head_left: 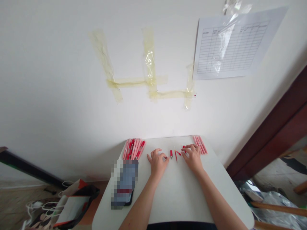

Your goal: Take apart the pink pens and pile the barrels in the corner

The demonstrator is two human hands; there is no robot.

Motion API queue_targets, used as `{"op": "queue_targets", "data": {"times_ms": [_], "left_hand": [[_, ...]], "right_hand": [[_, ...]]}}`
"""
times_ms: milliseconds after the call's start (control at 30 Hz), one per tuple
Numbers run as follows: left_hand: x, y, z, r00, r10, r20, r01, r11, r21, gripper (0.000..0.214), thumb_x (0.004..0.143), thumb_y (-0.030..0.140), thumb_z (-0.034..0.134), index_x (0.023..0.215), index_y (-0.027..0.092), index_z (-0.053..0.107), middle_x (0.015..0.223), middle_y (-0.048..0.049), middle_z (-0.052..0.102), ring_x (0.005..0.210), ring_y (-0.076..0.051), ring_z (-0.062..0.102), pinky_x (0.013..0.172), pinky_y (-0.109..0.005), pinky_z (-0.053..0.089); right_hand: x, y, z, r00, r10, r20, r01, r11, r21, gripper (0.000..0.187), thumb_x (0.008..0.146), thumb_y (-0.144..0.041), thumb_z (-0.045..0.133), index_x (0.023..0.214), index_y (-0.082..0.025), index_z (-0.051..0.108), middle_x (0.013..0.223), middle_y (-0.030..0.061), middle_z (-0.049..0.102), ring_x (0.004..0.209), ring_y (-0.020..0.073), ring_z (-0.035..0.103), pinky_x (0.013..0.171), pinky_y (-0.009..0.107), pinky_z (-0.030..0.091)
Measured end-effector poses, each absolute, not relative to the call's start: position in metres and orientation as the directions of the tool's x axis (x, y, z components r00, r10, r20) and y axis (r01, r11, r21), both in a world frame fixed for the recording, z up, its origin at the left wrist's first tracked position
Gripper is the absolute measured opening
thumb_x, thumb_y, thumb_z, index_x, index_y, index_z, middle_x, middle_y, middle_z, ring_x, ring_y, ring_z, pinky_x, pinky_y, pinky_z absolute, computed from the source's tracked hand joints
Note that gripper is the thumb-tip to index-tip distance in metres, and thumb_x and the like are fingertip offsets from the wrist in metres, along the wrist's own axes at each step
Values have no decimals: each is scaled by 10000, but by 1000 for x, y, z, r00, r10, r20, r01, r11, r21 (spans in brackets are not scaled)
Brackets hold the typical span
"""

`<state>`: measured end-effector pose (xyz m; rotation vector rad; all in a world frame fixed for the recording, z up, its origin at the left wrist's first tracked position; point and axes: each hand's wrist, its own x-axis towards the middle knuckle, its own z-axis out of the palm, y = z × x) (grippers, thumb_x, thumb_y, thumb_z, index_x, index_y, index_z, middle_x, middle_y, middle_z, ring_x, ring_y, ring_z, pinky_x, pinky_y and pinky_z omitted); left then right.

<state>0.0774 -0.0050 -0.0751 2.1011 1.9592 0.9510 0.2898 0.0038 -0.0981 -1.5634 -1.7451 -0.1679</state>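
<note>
My left hand (pixel 158 162) rests on the white table, its fingers bent and apart, with nothing visible in them. Just right of its thumb lies a short red pen part with a metallic tip (pixel 171 154). A thin red pen refill (pixel 176 156) and a small slim red piece (pixel 178 153) lie between the hands. My right hand (pixel 193 158) has its fingers spread. Its fingertips are at a small round-ended red part (pixel 184 148), partly hidden by them; whether they touch it I cannot tell.
A bundle of red and pink pens (pixel 133 149) lies at the table's back left, several pink sticks (pixel 200 145) at the back right. A pixelated flat object (pixel 126 182) lies front left. The white table (pixel 177 198) meets a wall with tape and a printed sheet (pixel 230 48).
</note>
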Motion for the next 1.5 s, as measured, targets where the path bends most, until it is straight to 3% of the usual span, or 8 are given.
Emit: {"op": "queue_targets", "data": {"times_ms": [400,733,1500], "left_hand": [[77,-5,-75,-33,931,364,853,-164,495,53,787,281,751,756,250,721,1256,-41,608,1256,-274,495,1177,-686,175],[76,-6,-74,-29,929,368,854,-168,492,223,816,281,714,1037,313,732,1257,-55,609,1246,-280,499,1170,-647,227],[91,-13,-74,57,932,357,870,-222,441,276,819,328,724,1094,324,705,1299,-63,575,1285,-280,459,1194,-675,163]], "right_hand": [[289,0,-94,35,826,563,893,227,-389,143,887,-388,677,929,-292,775,1129,83,652,1161,313,442,1025,510,336],[279,-6,-89,23,841,541,914,201,-352,165,904,-387,649,890,-282,775,1126,77,649,1172,305,427,1059,499,279],[282,-5,-90,77,853,515,926,130,-354,181,894,-364,607,829,-240,722,1098,88,657,1168,319,438,1103,552,236]]}}
